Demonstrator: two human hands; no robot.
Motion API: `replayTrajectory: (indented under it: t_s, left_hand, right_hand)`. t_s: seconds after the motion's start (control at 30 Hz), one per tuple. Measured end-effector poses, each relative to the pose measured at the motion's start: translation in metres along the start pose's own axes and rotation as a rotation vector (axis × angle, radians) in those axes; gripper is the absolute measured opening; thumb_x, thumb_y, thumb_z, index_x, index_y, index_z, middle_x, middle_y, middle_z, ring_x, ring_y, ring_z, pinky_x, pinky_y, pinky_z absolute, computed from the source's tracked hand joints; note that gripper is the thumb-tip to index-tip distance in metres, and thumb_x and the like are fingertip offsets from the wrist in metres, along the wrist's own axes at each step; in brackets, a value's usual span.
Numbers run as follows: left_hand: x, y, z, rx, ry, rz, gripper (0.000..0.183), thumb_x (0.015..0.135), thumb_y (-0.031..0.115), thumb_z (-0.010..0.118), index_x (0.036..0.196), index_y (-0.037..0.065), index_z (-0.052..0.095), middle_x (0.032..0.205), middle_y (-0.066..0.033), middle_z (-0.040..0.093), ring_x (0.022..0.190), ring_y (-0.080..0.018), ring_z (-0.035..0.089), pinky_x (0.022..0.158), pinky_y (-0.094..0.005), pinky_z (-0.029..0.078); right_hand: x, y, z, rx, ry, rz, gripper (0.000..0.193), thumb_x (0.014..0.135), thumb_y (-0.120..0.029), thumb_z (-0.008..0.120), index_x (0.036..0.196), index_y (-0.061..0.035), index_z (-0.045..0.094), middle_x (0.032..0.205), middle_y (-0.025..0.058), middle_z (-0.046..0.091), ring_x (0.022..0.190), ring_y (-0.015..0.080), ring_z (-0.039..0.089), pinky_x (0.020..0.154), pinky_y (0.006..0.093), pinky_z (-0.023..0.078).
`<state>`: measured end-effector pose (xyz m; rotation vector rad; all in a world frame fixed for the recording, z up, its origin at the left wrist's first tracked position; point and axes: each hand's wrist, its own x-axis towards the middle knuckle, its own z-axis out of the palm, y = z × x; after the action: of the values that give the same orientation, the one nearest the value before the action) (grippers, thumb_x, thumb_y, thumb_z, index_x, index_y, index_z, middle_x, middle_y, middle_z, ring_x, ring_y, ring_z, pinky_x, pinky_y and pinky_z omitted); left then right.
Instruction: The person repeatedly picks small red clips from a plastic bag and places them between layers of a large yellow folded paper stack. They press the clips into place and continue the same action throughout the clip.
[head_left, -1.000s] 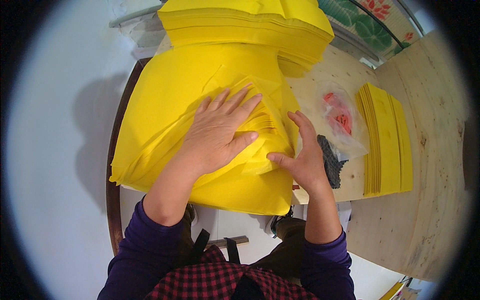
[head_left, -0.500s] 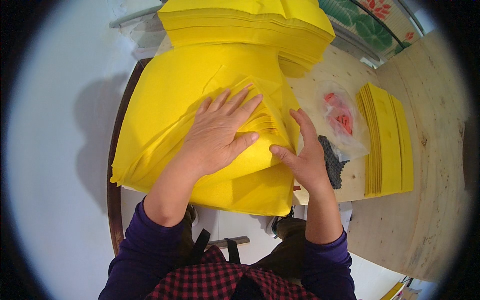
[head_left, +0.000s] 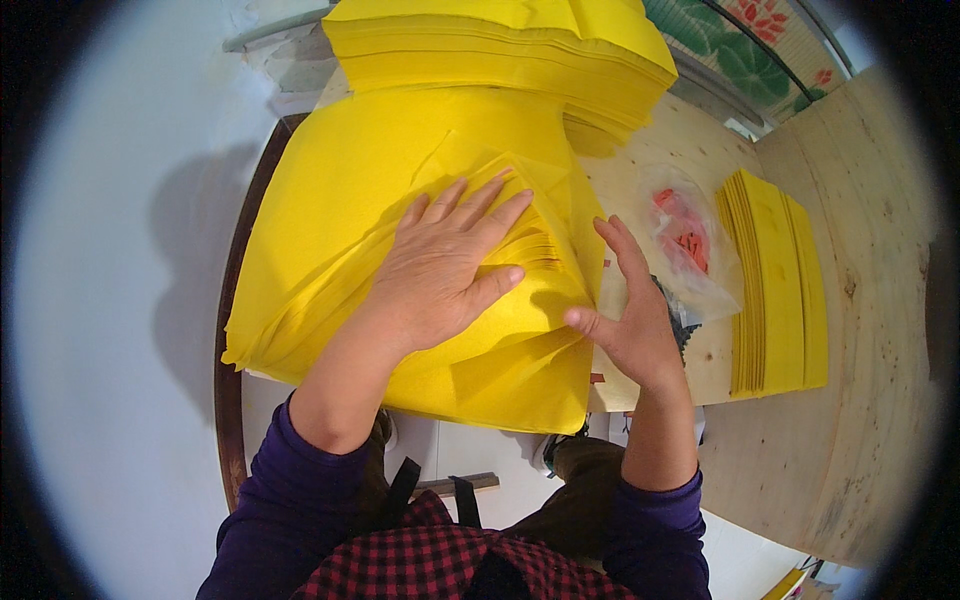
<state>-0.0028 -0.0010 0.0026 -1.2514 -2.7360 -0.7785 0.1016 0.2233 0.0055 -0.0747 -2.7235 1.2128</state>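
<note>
My L hand [head_left: 440,265] is flat on the loose yellow sheets [head_left: 330,200] in front of me on the table [head_left: 712,360], fingers slightly spread. R hand [head_left: 640,330] is by their R edge, thumb apart from fingers, pinching nothing; can't tell if thumb's touching. Sheets rucked, edges uneven, so unfinished imo. Neat stack [head_left: 775,290] at R looks done; thick pile [head_left: 500,60] at back prob. to do.

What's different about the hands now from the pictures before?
The right hand moved to the right and now hides more of the dark grey cloth. The left hand stayed spread flat on the yellow sheets. The clear plastic bag stayed put.
</note>
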Motion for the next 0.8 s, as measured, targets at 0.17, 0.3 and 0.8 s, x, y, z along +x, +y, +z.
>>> replayTrajectory:
  t_s: [0.17,0.3,0.8]
  left_hand:
    - [0.001,-0.001,-0.001,-0.006,-0.003,0.006,0.067,0.095,0.045,0.054,0.153,0.017,0.035,0.159,-0.0129,0.032,0.143,-0.0429,0.032,0.116,-0.0578,0.022]
    - [0.000,0.001,-0.001,-0.007,-0.005,-0.001,0.067,0.094,0.044,0.054,0.153,0.017,0.035,0.159,-0.0130,0.032,0.143,-0.0427,0.031,0.116,-0.0578,0.022]
    - [0.000,0.000,0.000,-0.006,-0.015,-0.004,0.068,0.095,0.046,0.052,0.154,0.018,0.034,0.160,-0.0121,0.031,0.144,-0.0422,0.031,0.117,-0.0589,0.021]
  right_hand:
    - [0.004,0.005,0.019,0.013,0.072,0.032,0.085,0.076,-0.030,0.081,0.147,-0.0052,0.041,0.156,0.0252,0.032,0.146,0.0383,0.030,0.119,0.0434,0.025]
    - [0.002,0.002,0.017,-0.013,0.025,0.059,0.089,0.072,-0.025,0.082,0.147,-0.0036,0.040,0.155,0.0268,0.031,0.146,0.0407,0.028,0.119,0.0445,0.024]
    - [0.005,-0.002,0.006,0.217,0.066,0.025,0.079,0.082,-0.042,0.076,0.144,-0.0029,0.045,0.155,0.0251,0.035,0.146,0.0378,0.031,0.118,0.0429,0.026]
